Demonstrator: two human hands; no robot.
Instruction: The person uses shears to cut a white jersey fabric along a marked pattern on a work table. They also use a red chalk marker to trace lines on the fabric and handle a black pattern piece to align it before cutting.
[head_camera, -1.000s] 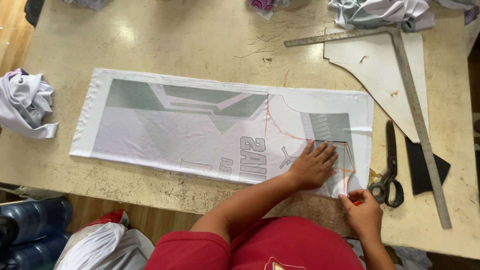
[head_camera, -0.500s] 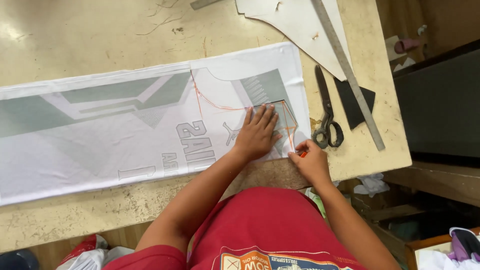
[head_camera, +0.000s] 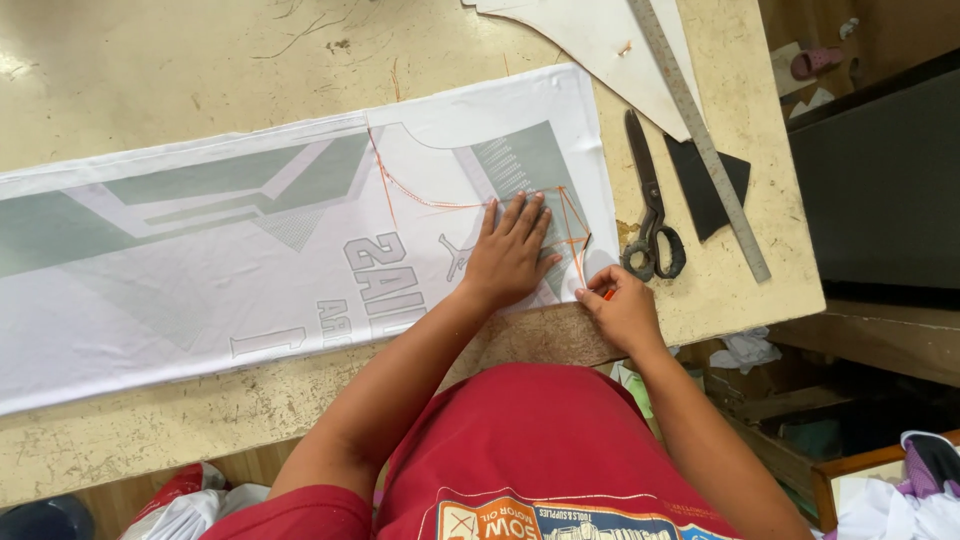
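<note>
A long white fabric panel (head_camera: 250, 270) with grey-green printed shapes lies across the worn table (head_camera: 200, 60). Orange chalk lines (head_camera: 420, 195) are drawn on its right part. My left hand (head_camera: 510, 250) lies flat with fingers spread, pressing the fabric down near its right end. My right hand (head_camera: 622, 305) is at the fabric's lower right corner, near the table's front edge, pinching a small orange chalk piece (head_camera: 607, 293) against the cloth.
Black-handled scissors (head_camera: 650, 205) lie just right of the fabric. A long metal ruler (head_camera: 700, 135) runs diagonally beside a white pattern piece (head_camera: 600, 45) and a dark triangular piece (head_camera: 705, 185). Crumpled cloth (head_camera: 745, 350) lies below the table's right edge, and more bundles at the bottom left.
The view has swung right and closer, so the cloth's left end is out of sight. Both hands stay at the fabric's right end; the right hand has shifted slightly along the corner.
</note>
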